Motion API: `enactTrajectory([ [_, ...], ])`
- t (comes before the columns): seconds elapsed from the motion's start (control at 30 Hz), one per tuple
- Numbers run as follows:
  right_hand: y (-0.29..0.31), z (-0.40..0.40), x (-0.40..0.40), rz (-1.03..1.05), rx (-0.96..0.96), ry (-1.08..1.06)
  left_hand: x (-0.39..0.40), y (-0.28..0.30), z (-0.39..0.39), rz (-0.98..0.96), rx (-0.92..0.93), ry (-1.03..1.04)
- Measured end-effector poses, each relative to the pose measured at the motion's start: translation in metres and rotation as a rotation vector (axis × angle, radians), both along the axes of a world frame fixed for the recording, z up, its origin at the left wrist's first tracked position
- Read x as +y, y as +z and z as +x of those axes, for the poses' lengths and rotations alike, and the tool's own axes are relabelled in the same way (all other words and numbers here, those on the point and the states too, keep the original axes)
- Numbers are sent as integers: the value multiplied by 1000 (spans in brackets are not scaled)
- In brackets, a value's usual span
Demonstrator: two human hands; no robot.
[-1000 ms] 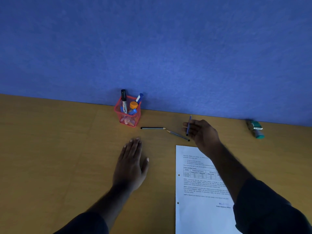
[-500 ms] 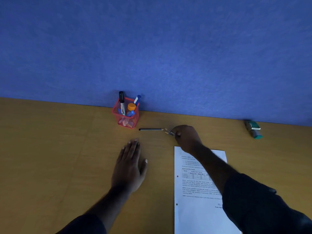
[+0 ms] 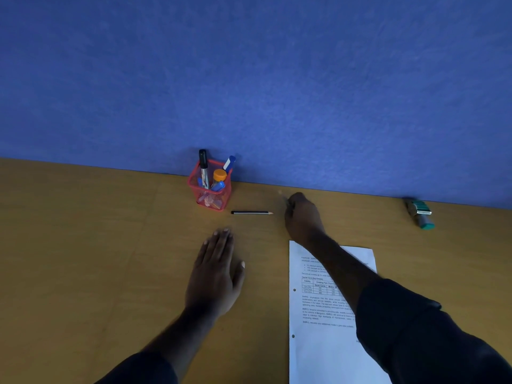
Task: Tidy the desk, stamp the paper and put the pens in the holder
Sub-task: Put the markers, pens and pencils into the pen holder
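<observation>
A second ago the right hand point(image 3: 303, 214) lay over two pencils beside the paper point(image 3: 327, 314); now its grip is curled round them, lifted off the surface point(image 3: 83, 245), with a blurred tip point(image 3: 282, 196) poking out toward the wall. So two of the loose writing things are picked up and, by my reading, bound for the holder point(image 3: 209, 189) — one black pencil point(image 3: 251, 212) remains on the surface between holder and hand. The left hand point(image 3: 217, 273) has stayed flat, fingers straight, palm down on the surface. The red mesh holder stands against the wall and already carries a black marker point(image 3: 203, 167), a blue-and-white pen point(image 3: 229, 163) and something orange-capped point(image 3: 219, 176). The paper lies partly under the right forearm, unstamped as far as shows — the green stamp point(image 3: 419, 213) sits well apart at the far right
</observation>
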State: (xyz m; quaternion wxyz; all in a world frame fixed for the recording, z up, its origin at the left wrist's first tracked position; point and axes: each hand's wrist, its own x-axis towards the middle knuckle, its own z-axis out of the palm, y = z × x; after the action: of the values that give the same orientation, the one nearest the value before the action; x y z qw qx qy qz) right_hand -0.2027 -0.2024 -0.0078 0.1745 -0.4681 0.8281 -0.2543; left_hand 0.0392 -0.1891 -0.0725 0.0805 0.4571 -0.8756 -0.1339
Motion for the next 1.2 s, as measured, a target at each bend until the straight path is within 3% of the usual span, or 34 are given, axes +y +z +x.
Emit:
enactTrajectory([
  [0.1, 4, 9, -12, -2, -268, -209, 0, 1, 0, 1, 0, -2],
  [0.2, 1, 22, -18, 24, -379, -321, 0, 2, 0, 1, 0, 2],
  [0.63, -6, 52, -50, 153, -255, -394, 1, 3, -1, 9, 8, 11],
  [1.0, -12, 57, -66, 199, -105, -243, 0, -1, 0, 13, -12, 13],
  [1.2, -10, 44, -57, -72, -312, -201, 0, 1, -1, 1, 15, 8],
])
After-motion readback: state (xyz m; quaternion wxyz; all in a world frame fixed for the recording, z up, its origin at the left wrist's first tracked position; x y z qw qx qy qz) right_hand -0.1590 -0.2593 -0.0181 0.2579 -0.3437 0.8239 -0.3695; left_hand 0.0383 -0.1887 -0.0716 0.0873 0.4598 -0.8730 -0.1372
